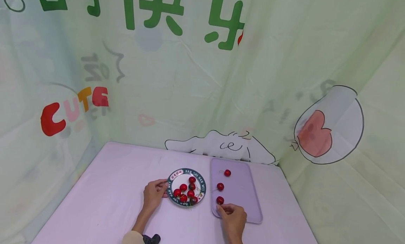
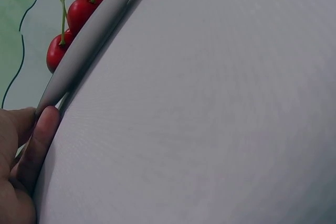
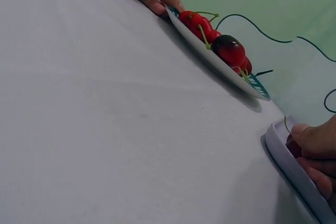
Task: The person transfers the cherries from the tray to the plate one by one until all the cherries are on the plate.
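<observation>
My left hand [image 1: 154,193] pinches the left rim of a round plate [image 1: 204,188] with a dark green patterned border. In the left wrist view, the thumb lies above the rim and a finger [image 2: 42,135] below it. Several red cherries [image 1: 183,187] with green stems are on the plate. My right hand [image 1: 234,217] is at the front left corner of a lilac tray [image 1: 242,187], its fingers curled. In the right wrist view it pinches a dark red cherry [image 3: 293,147], partly hidden by the thumb. Three cherries [image 1: 220,186] form a column along the tray's left side.
Plate and tray stand side by side on a pale, cloth-covered table [image 1: 120,173], a narrow gap between them. A printed curtain [image 1: 190,96] hangs behind the table and along both sides. By the left sleeve is a black wrist strap [image 1: 152,239].
</observation>
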### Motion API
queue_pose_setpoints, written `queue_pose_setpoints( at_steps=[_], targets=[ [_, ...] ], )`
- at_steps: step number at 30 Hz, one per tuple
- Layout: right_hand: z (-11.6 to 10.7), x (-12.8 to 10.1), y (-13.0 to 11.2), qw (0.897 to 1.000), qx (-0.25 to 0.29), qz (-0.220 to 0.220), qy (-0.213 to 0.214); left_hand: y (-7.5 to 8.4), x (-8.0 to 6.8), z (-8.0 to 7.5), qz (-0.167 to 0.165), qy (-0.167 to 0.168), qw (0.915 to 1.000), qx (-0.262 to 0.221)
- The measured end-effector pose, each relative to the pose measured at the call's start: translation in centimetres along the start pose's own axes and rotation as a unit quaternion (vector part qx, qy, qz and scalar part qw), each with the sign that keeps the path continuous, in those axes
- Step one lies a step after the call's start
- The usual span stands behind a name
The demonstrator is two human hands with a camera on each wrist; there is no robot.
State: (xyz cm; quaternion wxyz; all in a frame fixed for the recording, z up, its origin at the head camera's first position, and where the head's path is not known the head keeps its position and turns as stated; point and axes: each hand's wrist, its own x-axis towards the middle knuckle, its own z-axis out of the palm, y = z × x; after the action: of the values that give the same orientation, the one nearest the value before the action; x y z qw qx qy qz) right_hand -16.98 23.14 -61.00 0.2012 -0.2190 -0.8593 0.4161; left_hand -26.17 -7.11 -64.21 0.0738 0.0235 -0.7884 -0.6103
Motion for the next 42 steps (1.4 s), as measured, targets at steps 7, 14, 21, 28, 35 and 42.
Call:
queue_pose_setpoints(
  at_steps=[7,14,21,28,35,42],
  targets=[
    [0.5,0.2,0.1,1.0,-0.021,-0.003,-0.002,0.5,0.0,-0.1,0.0,-0.003,1.0,-0.001],
    [1.0,0.2,0.1,0.999,-0.031,-0.014,0.006,0.9,-0.2,-0.2,0.001,-0.006,1.0,-0.004],
    [0.7,0.0,-1.0,0.999,-0.038,0.005,0.004,0.9,-0.1,-0.3,0.0,-0.007,1.0,-0.006],
    [0.3,-0.2,-1.3,0.999,-0.03,0.014,0.012,0.8,-0.3,-0.2,-0.001,-0.01,0.9999,0.005],
    [0.1,-0.1,-0.9,1.0,0.002,0.003,0.026,0.8,-0.4,-0.3,0.005,-0.012,0.9999,0.005],
    [0.0,0.6,-0.1,0.999,0.035,-0.007,0.033,0.7,-0.3,-0.2,-0.003,-0.01,0.9999,0.007]
  ],
)
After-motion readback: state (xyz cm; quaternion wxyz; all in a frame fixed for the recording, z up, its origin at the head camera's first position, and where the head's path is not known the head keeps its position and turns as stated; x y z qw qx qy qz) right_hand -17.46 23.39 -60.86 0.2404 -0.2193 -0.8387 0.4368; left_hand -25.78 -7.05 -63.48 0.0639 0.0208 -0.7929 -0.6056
